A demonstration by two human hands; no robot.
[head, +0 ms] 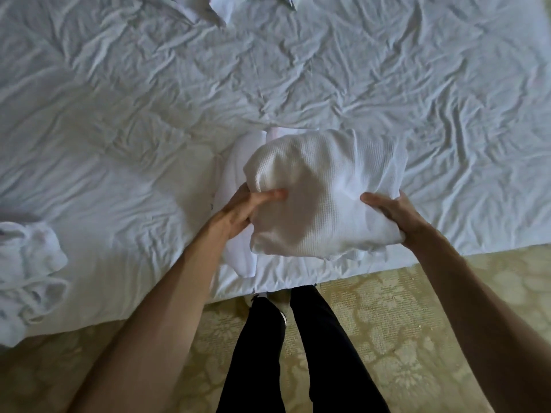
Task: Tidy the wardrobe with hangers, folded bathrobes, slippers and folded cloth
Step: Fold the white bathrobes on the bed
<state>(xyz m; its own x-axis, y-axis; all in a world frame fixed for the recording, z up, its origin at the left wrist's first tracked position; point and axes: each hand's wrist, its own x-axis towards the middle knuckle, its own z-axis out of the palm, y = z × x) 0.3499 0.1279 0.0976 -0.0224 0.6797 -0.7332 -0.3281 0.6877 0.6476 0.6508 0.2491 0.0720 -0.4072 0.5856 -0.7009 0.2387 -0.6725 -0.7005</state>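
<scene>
**Folded bathrobe held at bed edge**

While both hands grip it, the folded waffle-weave bathrobe (325, 195) sits over the near edge of the bed (119, 114), at centre frame. Left hand (244, 210) clamps its 9 o'clock side, thumb on top, fingers underneath. Right hand (387, 213) clamps the 3 o'clock side likewise. Smooth white folded cloth (238, 162) lies beneath, toward 9 o'clock. Another crumpled robe (26, 263) lies at far 9 o'clock. Patterned carpet (387, 323) fills 6 o'clock.

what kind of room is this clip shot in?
Likely a hotel bedroom. A bed with a wrinkled white sheet fills the view, both hands grip a folded white waffle-weave bathrobe at its edge, and the floor is patterned carpet. More white linen lies at the left.
</scene>
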